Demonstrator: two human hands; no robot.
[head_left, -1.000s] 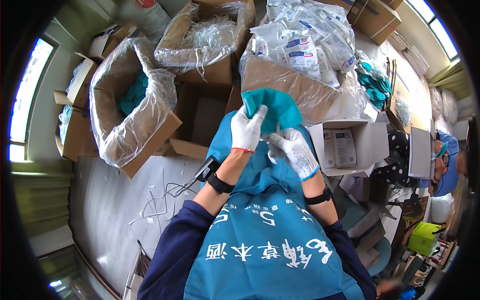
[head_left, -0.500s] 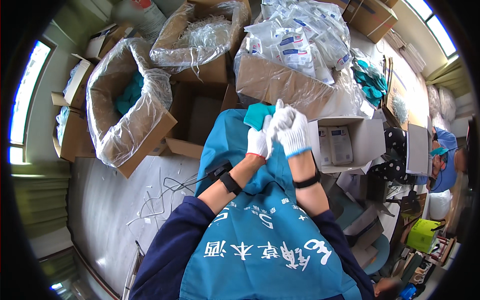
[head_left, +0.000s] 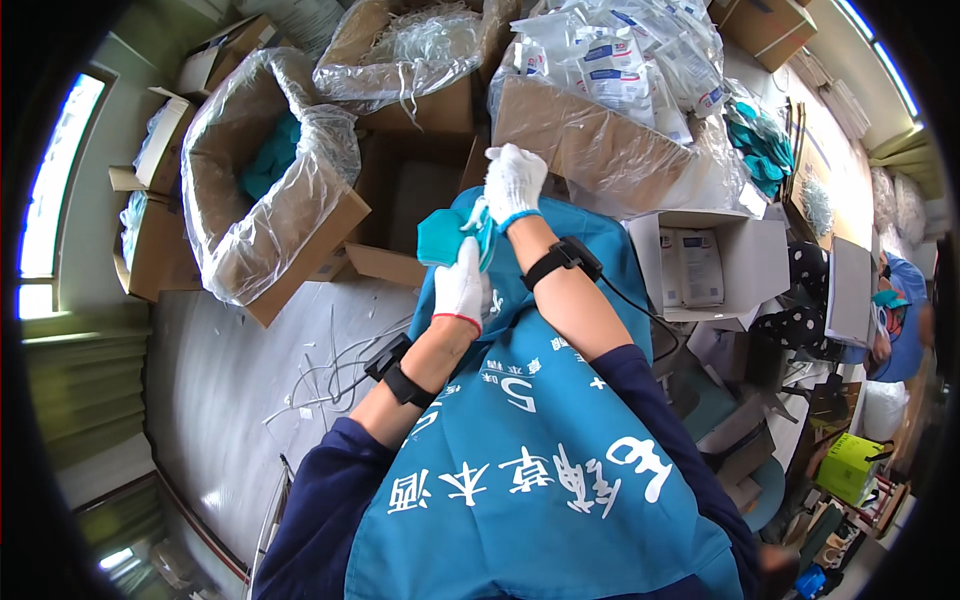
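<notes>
In my white-gloved left hand point(head_left: 461, 288) is a teal face mask point(head_left: 440, 238), stiff and angular in outline, held up over my lap by its lower edge. My gloved right hand point(head_left: 514, 182) is closed above and to the right of it. Pale teal straps point(head_left: 482, 222) run between the mask and the right hand, which grips them; their ends are hidden in the fist. A blue apron point(head_left: 540, 420) spreads beneath both hands.
Ahead stand a plastic-lined carton point(head_left: 225, 190) of teal pieces, a carton point(head_left: 420, 108) of clear strips, and a carton point(head_left: 590, 140) heaped with sealed pouches. An open white box point(head_left: 755, 262) with pouches sits at the right. A co-worker point(head_left: 905, 310) sits far right.
Both hands were together near the middle. Now the left hand has moved left with the mask, and the right hand has moved up and left, drawing straps away from it.
</notes>
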